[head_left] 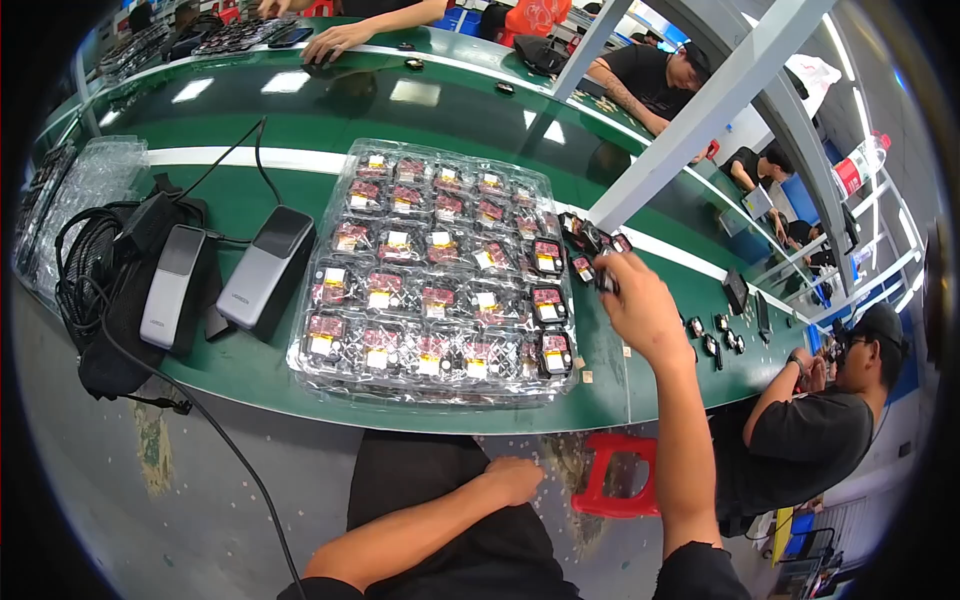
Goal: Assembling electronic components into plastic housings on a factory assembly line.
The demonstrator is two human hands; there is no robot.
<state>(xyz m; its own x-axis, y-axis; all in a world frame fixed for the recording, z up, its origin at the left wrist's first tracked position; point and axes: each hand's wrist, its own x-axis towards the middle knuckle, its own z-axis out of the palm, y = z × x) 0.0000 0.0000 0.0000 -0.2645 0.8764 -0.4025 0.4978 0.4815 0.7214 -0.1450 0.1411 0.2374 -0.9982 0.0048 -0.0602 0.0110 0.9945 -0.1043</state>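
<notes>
My right hand [640, 308] reaches past the right edge of a clear plastic blister tray [330, 230]. Its fingers close on a small black square device [606, 283], which they partly cover. Beside that hand lies a loose cluster of similar black devices [590, 240]. Rows of these devices, many showing red, white and yellow faces, fill the tray; those in its right-hand column, such as one black device [549, 305], stand out darker. My left hand [515, 480] rests on my dark-clad thigh with its fingers curled in and nothing visible in it.
Two grey power banks [265, 265] and coiled black cables [95, 250] lie left of the tray. More black devices [715, 335] are farther right on the green table [460, 415]. A white metal post [690, 125] rises behind my right hand. Co-workers sit around; a red stool [590, 490] stands below.
</notes>
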